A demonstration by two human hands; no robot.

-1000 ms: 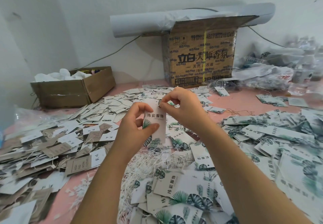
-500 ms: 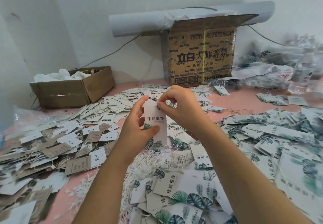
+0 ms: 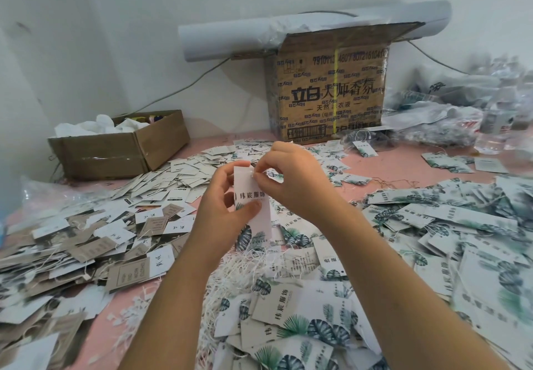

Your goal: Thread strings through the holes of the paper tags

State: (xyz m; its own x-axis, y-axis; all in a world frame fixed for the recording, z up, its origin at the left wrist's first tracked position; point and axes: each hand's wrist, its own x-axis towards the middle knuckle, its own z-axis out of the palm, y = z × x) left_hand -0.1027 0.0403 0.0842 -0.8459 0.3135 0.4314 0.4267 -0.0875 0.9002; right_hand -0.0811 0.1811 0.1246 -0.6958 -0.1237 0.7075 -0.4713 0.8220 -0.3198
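Note:
A white paper tag (image 3: pixel 250 193) with dark characters and a green leaf print stands upright between my hands above the table. My left hand (image 3: pixel 222 211) grips it from the left, thumb across its lower face. My right hand (image 3: pixel 291 179) pinches at the tag's top right corner, where a bit of white string (image 3: pixel 253 174) shows by the hole. A heap of loose white strings (image 3: pixel 245 268) lies on the table just below my hands.
Leaf-print tags (image 3: pixel 432 225) cover the pink table at right and front; white and brown tags (image 3: pixel 86 242) pile at left. An open cardboard box (image 3: pixel 121 150) sits back left, a printed carton (image 3: pixel 331 86) at the back wall, plastic bags (image 3: pixel 450 115) back right.
My right hand's pinch has shifted down and left onto the tag's top corner. My left hand has kept its hold, with the tag now more upright and nearer the camera.

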